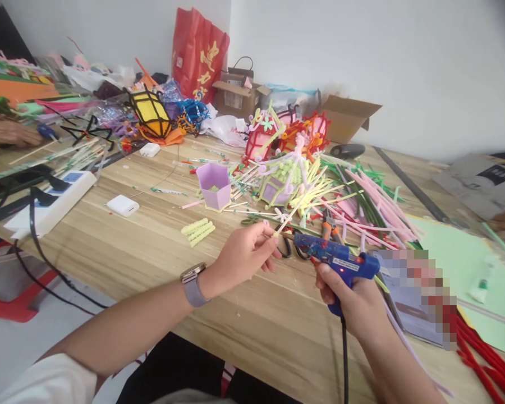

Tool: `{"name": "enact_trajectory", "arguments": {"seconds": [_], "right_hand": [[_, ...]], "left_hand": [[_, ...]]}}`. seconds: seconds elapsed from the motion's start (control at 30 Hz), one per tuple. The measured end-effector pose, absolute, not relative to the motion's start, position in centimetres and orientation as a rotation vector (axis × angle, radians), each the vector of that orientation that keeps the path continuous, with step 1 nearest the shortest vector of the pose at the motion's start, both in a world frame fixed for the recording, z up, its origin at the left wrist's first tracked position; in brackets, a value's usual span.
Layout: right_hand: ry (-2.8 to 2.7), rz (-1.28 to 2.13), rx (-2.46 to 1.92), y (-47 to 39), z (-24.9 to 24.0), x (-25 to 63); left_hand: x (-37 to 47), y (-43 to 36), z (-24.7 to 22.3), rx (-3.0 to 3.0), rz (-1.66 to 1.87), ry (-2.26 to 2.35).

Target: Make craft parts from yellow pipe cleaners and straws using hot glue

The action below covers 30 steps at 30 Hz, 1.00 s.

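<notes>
My right hand (353, 300) is wrapped round a blue hot glue gun (332, 255) with a small red light on its side. Its nozzle points left, close to the fingertips of my left hand (256, 247). Those fingers pinch the lower end of a thin pale stick (289, 217), which slants up and right; whether the nozzle touches it I cannot tell. To the left lie short twisted yellow-green pipe-cleaner pieces (198, 231). Beyond them stands a purple, many-sided open box (214, 188) with a yellow-green edge at its base.
Pliers (330, 224) and pink pipe cleaners (374, 196) lie behind the glue gun. Pipe-cleaner lanterns (278, 182) are heaped at the back. A white power strip (53, 205) sits left, near another person's hand (8, 132). The gun's black cord (345, 359) hangs down.
</notes>
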State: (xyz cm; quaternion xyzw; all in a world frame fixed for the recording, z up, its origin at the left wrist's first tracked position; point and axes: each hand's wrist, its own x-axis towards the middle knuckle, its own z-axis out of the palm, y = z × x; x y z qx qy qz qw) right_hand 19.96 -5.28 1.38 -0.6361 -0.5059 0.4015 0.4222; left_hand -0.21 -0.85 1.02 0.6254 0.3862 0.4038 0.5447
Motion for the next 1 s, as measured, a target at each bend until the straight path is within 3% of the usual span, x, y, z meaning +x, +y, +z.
{"name": "enact_trajectory", "arguments": {"seconds": [1.0], "right_hand": [[-1.321,0.979,-1.542,-6.11,1.61,19.52]], "left_hand": [[-0.13,-0.89,1.13,1.464,0.945,0.921]]}}
